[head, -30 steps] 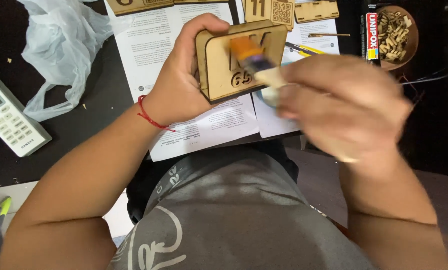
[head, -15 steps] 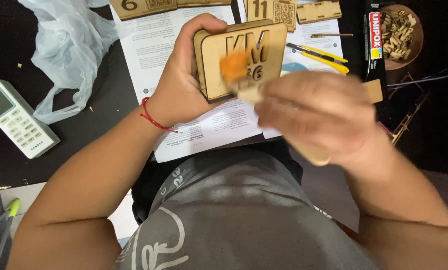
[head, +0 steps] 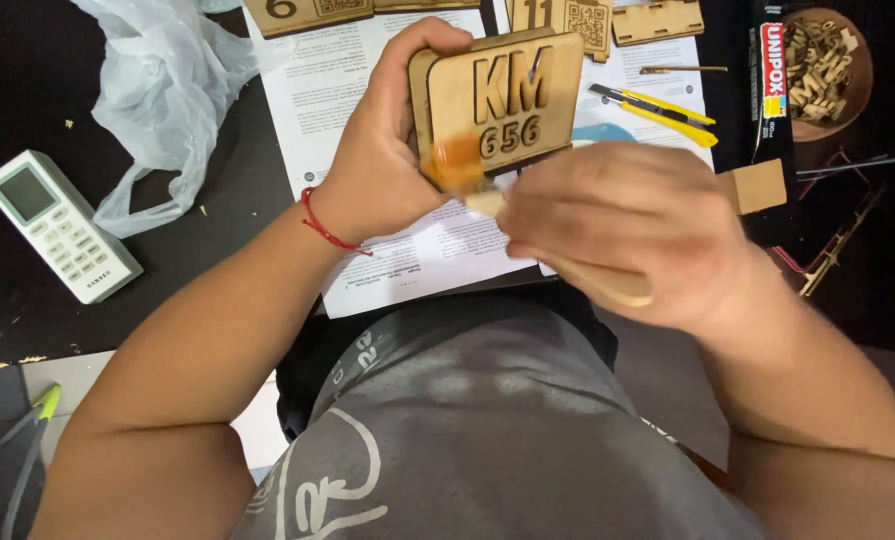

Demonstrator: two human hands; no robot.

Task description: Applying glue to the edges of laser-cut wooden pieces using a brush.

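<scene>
Right hand [head: 623, 235] nearest, blurred, fingers closed around a pale wooden stick [head: 608, 285], its orange-smeared tip on the lower left corner of a wooden plaque [head: 498, 105]. Left hand [head: 388, 150] clamps the plaque's left edge, holding it tilted above printed paper sheets [head: 368, 90]. Farther off: white remote [head: 58, 225] left, clear plastic bag [head: 168, 90], yellow utility knife [head: 658, 105], bowl of wooden bits [head: 828, 60] right.

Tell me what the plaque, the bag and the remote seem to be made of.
Plaque: probably thin wood board, matte tan, with darker cut edges and raised characters; an orange smear sits near its lower corner. Bag: thin plastic film, translucent, crinkled and glossy. Remote: likely hard plastic, smooth off-white, with a grey screen and small buttons.
</scene>
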